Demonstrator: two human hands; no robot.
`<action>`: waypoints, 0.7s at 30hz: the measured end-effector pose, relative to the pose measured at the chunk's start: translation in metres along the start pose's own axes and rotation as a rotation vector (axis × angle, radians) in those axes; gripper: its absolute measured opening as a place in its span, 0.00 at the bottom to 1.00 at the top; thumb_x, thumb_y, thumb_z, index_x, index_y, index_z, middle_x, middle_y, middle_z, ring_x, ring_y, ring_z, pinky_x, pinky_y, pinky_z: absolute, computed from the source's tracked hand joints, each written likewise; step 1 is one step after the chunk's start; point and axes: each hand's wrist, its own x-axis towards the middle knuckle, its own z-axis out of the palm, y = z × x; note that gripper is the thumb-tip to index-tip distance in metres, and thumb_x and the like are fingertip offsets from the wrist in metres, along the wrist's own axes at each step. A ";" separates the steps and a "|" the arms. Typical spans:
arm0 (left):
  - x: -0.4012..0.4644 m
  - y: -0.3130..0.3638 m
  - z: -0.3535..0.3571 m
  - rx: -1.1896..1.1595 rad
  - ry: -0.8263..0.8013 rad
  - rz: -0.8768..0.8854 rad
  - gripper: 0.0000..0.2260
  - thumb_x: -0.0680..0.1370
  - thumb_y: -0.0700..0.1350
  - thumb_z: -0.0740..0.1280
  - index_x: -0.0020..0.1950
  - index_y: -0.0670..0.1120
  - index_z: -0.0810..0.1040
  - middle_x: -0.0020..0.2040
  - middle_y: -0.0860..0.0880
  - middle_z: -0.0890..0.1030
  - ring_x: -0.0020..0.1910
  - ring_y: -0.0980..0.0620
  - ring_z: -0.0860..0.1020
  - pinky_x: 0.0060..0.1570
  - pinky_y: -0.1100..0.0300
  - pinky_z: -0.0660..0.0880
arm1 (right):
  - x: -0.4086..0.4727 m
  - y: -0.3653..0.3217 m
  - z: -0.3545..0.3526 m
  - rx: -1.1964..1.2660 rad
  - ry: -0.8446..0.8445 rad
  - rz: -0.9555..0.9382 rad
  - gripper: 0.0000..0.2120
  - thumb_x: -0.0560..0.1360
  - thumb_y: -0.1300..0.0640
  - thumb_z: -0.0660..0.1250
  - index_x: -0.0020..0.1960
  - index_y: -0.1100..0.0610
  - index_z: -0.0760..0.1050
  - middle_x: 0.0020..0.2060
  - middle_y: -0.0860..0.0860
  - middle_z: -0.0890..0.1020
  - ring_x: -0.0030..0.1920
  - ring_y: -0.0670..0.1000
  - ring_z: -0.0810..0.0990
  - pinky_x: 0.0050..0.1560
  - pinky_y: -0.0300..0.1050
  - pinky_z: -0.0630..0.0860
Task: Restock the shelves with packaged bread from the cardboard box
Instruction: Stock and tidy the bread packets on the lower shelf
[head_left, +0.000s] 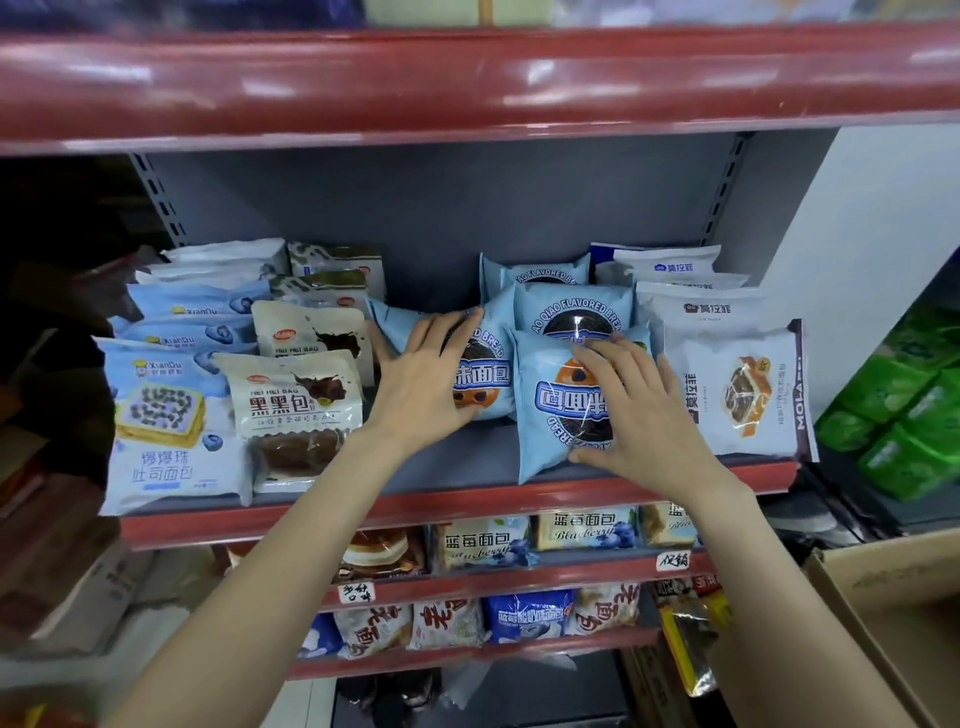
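Two bare forearms reach up from the bottom edge toward the shelf (447, 467), a grey metal board with a glossy red front lip. Low at the right edge stands the cardboard box (893, 613), brown and matte, only its corner visible. On the shelf lie soft plastic packs of bread in rows: pale blue toast packs (166, 431) on the left, cream packs with dark chocolate print (296, 405) beside them, and white packs (737, 389) on the right. Between these are shiny light-blue pillow-shaped packs. The left hand (426, 379) lies flat with straight fingers on the left blue pack (483, 379). The right hand (639, 410) presses with spread, slightly bent fingers on the front blue pack (550, 415), which stands near the lip.
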 end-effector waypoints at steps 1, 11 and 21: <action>-0.001 0.000 0.000 -0.023 0.010 -0.002 0.42 0.64 0.58 0.74 0.74 0.49 0.63 0.66 0.49 0.71 0.65 0.50 0.64 0.59 0.23 0.58 | -0.001 -0.001 0.000 -0.007 0.024 -0.002 0.50 0.58 0.42 0.78 0.73 0.52 0.58 0.69 0.52 0.67 0.72 0.55 0.59 0.66 0.67 0.64; 0.002 0.003 0.003 -0.076 0.088 0.083 0.38 0.64 0.66 0.62 0.72 0.54 0.63 0.64 0.52 0.73 0.64 0.50 0.66 0.61 0.22 0.55 | -0.022 -0.005 0.009 0.048 0.222 -0.028 0.42 0.64 0.47 0.75 0.72 0.53 0.61 0.68 0.51 0.67 0.73 0.54 0.59 0.68 0.66 0.61; 0.003 0.025 -0.007 -0.177 -0.091 -0.130 0.48 0.59 0.81 0.50 0.76 0.62 0.49 0.72 0.53 0.64 0.72 0.52 0.58 0.66 0.26 0.47 | -0.008 -0.002 0.001 -0.087 0.054 -0.045 0.44 0.64 0.28 0.65 0.71 0.52 0.61 0.71 0.54 0.66 0.75 0.56 0.56 0.69 0.73 0.48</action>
